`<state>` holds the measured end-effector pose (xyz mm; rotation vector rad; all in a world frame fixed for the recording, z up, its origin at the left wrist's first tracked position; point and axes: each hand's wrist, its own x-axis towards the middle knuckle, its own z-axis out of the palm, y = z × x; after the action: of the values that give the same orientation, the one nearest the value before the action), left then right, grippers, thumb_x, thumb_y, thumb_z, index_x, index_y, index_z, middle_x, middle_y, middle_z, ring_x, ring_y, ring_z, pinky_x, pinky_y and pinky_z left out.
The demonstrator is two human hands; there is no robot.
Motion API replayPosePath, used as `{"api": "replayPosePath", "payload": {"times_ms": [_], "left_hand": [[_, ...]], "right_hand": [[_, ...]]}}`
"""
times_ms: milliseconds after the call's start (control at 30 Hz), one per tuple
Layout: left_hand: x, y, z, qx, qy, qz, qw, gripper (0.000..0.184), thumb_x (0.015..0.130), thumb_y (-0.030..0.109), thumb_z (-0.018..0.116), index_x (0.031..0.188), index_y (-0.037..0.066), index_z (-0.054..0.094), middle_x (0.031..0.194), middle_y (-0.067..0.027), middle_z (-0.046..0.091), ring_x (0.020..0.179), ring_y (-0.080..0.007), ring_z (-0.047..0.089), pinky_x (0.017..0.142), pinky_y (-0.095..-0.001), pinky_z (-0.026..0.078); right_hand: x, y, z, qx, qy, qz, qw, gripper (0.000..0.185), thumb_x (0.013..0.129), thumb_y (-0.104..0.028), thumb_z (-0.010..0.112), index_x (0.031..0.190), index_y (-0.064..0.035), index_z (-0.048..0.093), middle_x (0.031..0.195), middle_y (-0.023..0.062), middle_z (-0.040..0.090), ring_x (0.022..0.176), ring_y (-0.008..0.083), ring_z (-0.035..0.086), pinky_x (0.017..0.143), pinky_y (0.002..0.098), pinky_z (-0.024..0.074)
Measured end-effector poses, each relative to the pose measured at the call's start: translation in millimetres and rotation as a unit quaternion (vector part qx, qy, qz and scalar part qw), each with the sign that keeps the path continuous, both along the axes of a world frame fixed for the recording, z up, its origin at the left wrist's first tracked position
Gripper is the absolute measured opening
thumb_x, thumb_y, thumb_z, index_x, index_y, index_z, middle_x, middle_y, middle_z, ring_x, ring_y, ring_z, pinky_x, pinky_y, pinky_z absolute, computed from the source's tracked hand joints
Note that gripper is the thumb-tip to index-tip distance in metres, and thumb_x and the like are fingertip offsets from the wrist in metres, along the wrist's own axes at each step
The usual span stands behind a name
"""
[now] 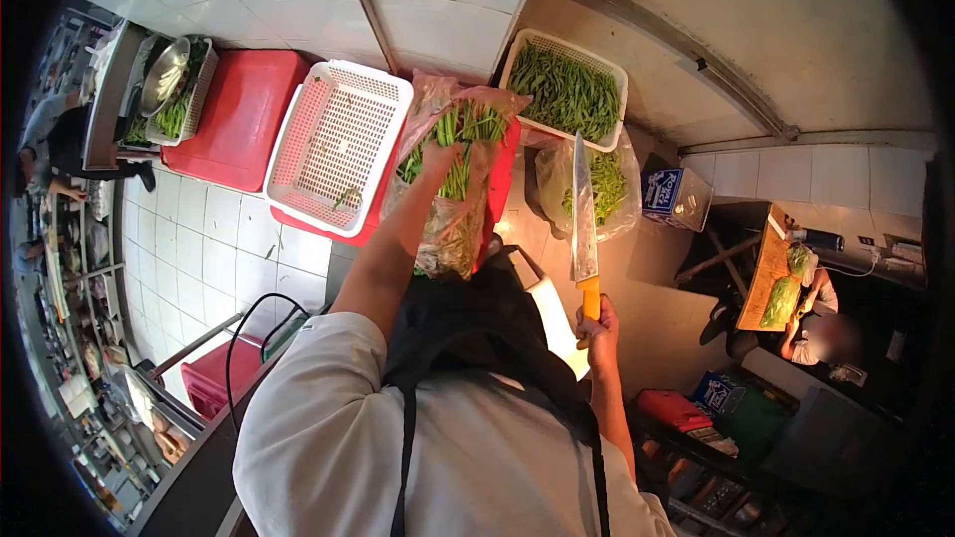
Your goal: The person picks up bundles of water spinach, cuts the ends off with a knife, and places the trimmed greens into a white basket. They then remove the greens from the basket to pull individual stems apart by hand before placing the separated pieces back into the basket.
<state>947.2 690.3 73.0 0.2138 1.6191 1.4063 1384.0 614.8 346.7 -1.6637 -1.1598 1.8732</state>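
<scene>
Right hand [599, 326] gripping long yellow-handled metal knife [584, 214]; left hand [441, 154], grip unclear, on leafy green stalks [457, 177] in crinkled translucent plastic bag [460, 219].

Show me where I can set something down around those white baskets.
The red surface looks bare between the bowl-topped basket and the near-empty white basket; that basket's floor is also largely free, bar a few green scraps. It is crowded at the bagged stems by the left hand, the heaped leafy greens, and the leaf bag behind the knife.
</scene>
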Motion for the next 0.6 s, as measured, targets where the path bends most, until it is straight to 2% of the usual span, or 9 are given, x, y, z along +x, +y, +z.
{"api": "replayPosePath", "payload": {"times_ms": [133,233,267,367,400,467,533,600], "left_hand": [[11,-17,58,0.030,-0.011,0.013,0.999,0.018,0.082,0.012,0.076,0.092,-0.003,0.072,0.072,-0.0072,0.067,0.053,-0.0169,0.061,0.048,-0.0336,0.046],[8,-30,79,0.003,-0.031,-0.004,1.000,0.023,0.082,0.013,0.076,0.097,-0.004,0.072,0.070,-0.0060,0.066,0.051,-0.0156,0.059,0.047,-0.0335,0.045],[11,-35,95,0.006,0.005,-0.010,1.000,0.020,0.085,0.012,0.074,0.098,-0.002,0.072,0.067,-0.0035,0.063,0.049,-0.0136,0.056,0.046,-0.0332,0.044],[22,-44,135,0.076,0.053,0.032,0.995,0.014,0.088,0.013,0.072,0.096,0.000,0.072,0.063,-0.0015,0.059,0.048,-0.0120,0.054,0.045,-0.0327,0.042],[21,-41,137,0.129,0.076,0.059,0.987,0.012,0.090,0.014,0.070,0.089,0.002,0.070,0.061,-0.0006,0.057,0.047,-0.0107,0.051,0.045,-0.0324,0.040],[11,-41,147,0.118,0.119,0.067,0.983,0.014,0.091,0.015,0.070,0.085,0.003,0.067,0.060,-0.0001,0.056,0.048,-0.0105,0.051,0.045,-0.0324,0.039],[0,-36,179,0.063,0.145,0.084,0.984,0.023,0.092,0.018,0.071,0.076,0.005,0.062,0.059,0.0013,0.054,0.049,-0.0097,0.050,0.046,-0.0323,0.038],[-10,-21,184,0.029,0.165,0.118,0.979,0.025,0.092,0.020,0.072,0.075,0.005,0.063,0.059,0.0016,0.054,0.050,-0.0091,0.050,0.046,-0.0319,0.038]], "right_hand": [[-32,-15,9,0.021,-0.015,-0.002,1.000,0.027,0.072,-0.002,0.050,0.097,-0.0101,0.056,0.073,-0.0013,0.053,0.052,0.0072,0.044,0.041,0.0223,0.0330],[-45,-16,10,0.012,-0.001,0.013,1.000,0.028,0.073,-0.002,0.051,0.099,-0.0102,0.056,0.074,-0.0014,0.054,0.052,0.0071,0.044,0.041,0.0224,0.0332],[-49,-12,11,0.006,0.010,0.019,1.000,0.028,0.073,-0.002,0.051,0.099,-0.0103,0.056,0.075,-0.0014,0.054,0.052,0.0071,0.044,0.041,0.0224,0.0333],[-55,13,8,0.004,0.022,0.049,0.999,0.027,0.075,-0.003,0.052,0.100,-0.0102,0.056,0.075,-0.0015,0.054,0.053,0.0071,0.045,0.041,0.0225,0.0335],[-56,24,5,0.002,0.021,0.063,0.998,0.026,0.075,-0.003,0.052,0.100,-0.0102,0.056,0.076,-0.0016,0.054,0.053,0.0071,0.045,0.042,0.0225,0.0335],[-60,49,8,-0.024,0.001,0.097,0.995,0.026,0.077,-0.002,0.051,0.101,-0.0089,0.056,0.076,-0.0009,0.054,0.056,0.0068,0.044,0.046,0.0219,0.0349],[-56,82,-16,-0.015,0.038,0.132,0.990,0.031,0.074,-0.002,0.051,0.104,-0.0081,0.055,0.078,0.0007,0.053,0.055,0.0079,0.045,0.047,0.0222,0.0371],[-53,116,-36,-0.022,0.068,0.150,0.986,0.035,0.073,-0.001,0.051,0.107,-0.0069,0.056,0.079,0.0016,0.053,0.056,0.0084,0.046,0.049,0.0221,0.0386]]}}
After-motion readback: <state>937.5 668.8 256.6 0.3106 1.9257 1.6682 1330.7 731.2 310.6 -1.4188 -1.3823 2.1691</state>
